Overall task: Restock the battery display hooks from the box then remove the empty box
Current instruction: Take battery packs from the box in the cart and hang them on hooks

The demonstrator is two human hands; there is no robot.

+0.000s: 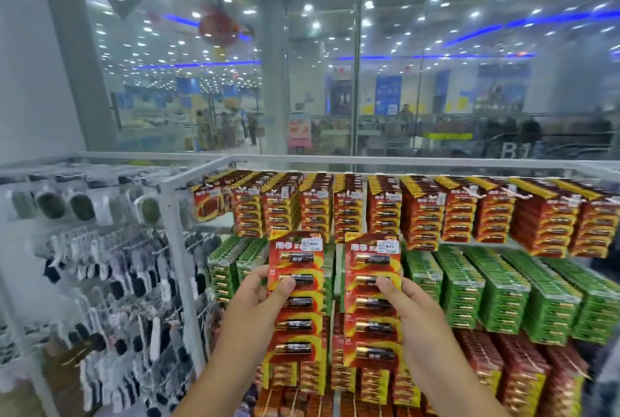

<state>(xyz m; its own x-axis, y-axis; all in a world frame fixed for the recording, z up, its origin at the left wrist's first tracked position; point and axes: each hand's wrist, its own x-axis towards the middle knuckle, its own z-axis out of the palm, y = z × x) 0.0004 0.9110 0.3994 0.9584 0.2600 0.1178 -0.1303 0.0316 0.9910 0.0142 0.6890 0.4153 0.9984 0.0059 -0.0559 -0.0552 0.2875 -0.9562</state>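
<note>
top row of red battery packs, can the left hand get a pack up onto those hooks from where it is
Probably yes. The left hand already grips a red battery pack raised in front of the display, just under the top row, with nothing between them. The hooks there look nearly full, though.

Battery cards (296, 295) in both hands (265, 295)

Battery cards (349, 205) on hooks; socks (110, 282) left.
</note>
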